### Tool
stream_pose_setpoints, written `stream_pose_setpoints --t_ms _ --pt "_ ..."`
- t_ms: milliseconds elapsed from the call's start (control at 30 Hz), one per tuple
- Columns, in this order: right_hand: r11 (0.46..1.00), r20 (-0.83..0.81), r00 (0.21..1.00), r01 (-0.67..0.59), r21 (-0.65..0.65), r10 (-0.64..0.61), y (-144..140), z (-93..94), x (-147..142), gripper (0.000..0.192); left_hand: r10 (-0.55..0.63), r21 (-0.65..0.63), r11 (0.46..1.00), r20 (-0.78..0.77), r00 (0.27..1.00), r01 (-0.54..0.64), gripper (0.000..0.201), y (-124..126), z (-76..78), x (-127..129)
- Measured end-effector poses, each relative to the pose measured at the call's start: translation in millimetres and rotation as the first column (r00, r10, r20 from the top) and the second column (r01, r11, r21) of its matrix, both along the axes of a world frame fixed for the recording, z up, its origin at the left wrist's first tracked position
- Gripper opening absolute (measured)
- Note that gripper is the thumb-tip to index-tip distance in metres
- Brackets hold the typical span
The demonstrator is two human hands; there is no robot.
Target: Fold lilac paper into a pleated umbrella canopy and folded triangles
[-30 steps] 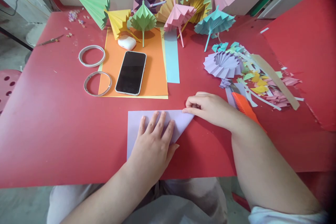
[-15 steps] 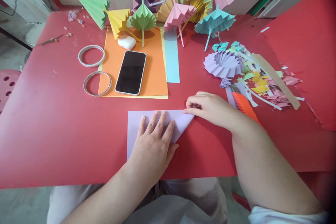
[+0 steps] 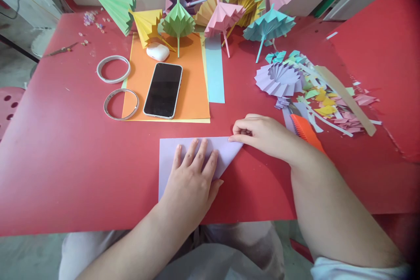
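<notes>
Near the front edge of the red table (image 3: 65,175) lies a lilac sheet of paper (image 3: 169,157), folded so that its right side runs to a point. On it rests the left hand (image 3: 192,183), palm down, fingers spread and flat, pressing the paper to the table. At the sheet's right tip sits the right hand (image 3: 262,133), fingers curled, thumb and forefinger pinching the corner.

Just behind the right wrist an orange comb-like tool (image 3: 306,133) pokes out, and beyond it spreads a heap of coloured paper scraps (image 3: 331,105) with a lilac pleated disc (image 3: 278,79) at its left edge. Farther back in the middle, a black phone (image 3: 163,90) lies face up on an orange sheet (image 3: 193,83), with a white earbud case (image 3: 158,51) behind it and a light blue strip (image 3: 215,72) alongside. Two rings of tape (image 3: 113,69) lie to the left. Along the far edge stands a row of folded paper umbrellas (image 3: 223,15) in green, yellow, pink, purple and teal.
</notes>
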State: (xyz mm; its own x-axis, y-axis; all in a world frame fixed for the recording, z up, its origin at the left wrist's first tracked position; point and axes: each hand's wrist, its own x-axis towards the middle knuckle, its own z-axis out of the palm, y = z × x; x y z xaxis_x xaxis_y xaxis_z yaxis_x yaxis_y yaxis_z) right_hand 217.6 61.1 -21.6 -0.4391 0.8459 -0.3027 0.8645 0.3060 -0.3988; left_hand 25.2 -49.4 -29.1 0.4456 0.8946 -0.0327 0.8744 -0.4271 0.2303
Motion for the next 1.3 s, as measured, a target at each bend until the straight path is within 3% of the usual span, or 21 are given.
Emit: stream_pose_setpoints --t_ms 1300 --pt "1.0 -0.001 1.0 -0.016 0.021 0.016 -0.8 2.7 -3.1 0.038 0.006 0.012 1.0 -0.011 1.0 -0.006 0.042 -0.1 -0.4 0.8"
